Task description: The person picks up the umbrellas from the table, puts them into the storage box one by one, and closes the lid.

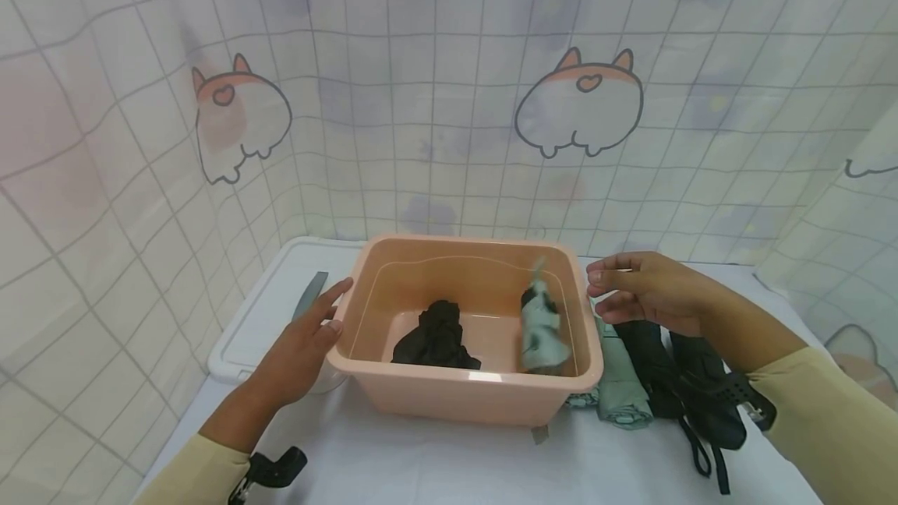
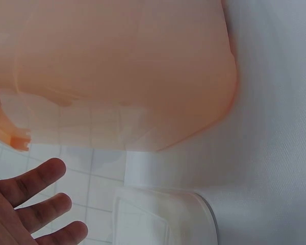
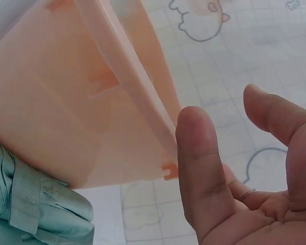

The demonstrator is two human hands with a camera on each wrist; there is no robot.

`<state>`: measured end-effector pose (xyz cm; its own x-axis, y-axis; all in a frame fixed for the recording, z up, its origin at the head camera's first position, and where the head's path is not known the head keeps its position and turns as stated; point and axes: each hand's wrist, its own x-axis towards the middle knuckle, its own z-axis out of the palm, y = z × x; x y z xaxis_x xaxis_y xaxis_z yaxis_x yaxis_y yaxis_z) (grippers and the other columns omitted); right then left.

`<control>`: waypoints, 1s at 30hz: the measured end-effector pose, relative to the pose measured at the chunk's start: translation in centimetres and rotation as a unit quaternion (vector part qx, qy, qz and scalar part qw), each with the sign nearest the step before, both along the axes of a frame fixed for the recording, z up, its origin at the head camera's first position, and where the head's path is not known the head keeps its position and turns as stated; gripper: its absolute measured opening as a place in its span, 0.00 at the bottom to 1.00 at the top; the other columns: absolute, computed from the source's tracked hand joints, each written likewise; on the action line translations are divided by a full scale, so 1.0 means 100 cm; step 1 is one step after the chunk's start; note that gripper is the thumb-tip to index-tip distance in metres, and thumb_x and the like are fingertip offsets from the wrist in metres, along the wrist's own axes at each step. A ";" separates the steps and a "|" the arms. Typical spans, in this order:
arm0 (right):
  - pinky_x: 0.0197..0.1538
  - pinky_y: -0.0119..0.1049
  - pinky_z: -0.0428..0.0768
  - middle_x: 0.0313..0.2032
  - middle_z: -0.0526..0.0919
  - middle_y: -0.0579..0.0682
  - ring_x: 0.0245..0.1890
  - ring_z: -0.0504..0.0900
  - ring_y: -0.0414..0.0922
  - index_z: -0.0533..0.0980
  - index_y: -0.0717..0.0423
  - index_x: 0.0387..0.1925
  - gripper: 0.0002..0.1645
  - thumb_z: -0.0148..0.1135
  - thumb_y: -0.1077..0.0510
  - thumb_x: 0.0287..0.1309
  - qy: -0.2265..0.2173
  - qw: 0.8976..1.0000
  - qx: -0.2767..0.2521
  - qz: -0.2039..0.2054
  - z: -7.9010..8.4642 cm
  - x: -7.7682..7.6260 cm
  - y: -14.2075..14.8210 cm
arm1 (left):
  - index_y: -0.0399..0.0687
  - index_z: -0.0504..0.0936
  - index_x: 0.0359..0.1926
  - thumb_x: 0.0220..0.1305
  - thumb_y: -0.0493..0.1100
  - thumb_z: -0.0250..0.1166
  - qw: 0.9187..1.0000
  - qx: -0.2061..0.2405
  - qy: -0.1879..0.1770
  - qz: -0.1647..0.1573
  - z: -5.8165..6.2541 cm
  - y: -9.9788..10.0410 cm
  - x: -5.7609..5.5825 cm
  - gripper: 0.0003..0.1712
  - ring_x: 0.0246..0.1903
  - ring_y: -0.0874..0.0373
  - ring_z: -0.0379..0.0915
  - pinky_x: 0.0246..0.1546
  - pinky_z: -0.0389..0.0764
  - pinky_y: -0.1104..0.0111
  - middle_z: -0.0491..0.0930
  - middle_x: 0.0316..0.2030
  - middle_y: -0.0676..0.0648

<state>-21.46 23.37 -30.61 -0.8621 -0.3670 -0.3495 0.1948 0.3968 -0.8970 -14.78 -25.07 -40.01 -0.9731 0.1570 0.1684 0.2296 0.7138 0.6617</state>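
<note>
A peach plastic bin (image 1: 463, 396) stands on the white table, seen from above in the head view. Inside it lie a crumpled black cloth bundle (image 1: 436, 337) on the left and a light green bundle (image 1: 543, 330), slightly blurred, by the right wall. My left hand (image 1: 298, 353) is at the bin's left rim, fingers spread; whether it touches cannot be told. In the left wrist view its fingers (image 2: 41, 181) are extended below the bin's side. My right hand (image 1: 652, 287) is beside the right rim, holding nothing, its fingers (image 3: 199, 158) loosely bent.
Behind the left hand lies a white lid or tray (image 1: 256, 326) with a grey strip-like item (image 1: 310, 294) on it. Right of the bin are rolled green fabric (image 1: 624, 384) and a black item with straps (image 1: 701, 388). A grid-patterned curtain (image 1: 435, 100) hangs behind the table.
</note>
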 end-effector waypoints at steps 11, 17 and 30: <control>0.51 0.43 0.85 0.61 0.73 0.67 0.48 0.83 0.54 0.61 0.67 0.72 0.41 0.62 0.45 0.72 0.016 1.000 0.016 -0.008 -0.011 0.002 0.012 | 0.78 0.49 0.81 0.81 0.63 0.40 1.000 0.002 -0.027 0.011 0.002 0.001 0.002 0.32 0.63 0.34 0.72 0.55 0.73 0.33 0.69 0.70 0.36; 0.53 0.41 0.84 0.62 0.73 0.68 0.49 0.83 0.53 0.60 0.70 0.71 0.42 0.61 0.45 0.72 0.027 0.999 0.024 -0.019 -0.021 0.005 0.028 | 0.77 0.49 0.81 0.81 0.63 0.40 1.000 0.000 -0.025 0.012 0.003 0.002 0.003 0.31 0.62 0.35 0.73 0.54 0.74 0.34 0.70 0.69 0.36; 0.57 0.41 0.82 0.68 0.66 0.71 0.57 0.79 0.57 0.51 0.71 0.75 0.49 0.57 0.40 0.73 0.007 0.999 0.044 -0.031 -0.041 0.013 0.063 | 0.77 0.49 0.81 0.81 0.63 0.40 1.000 -0.004 -0.017 0.007 0.002 0.000 0.001 0.32 0.61 0.35 0.74 0.53 0.76 0.35 0.72 0.67 0.35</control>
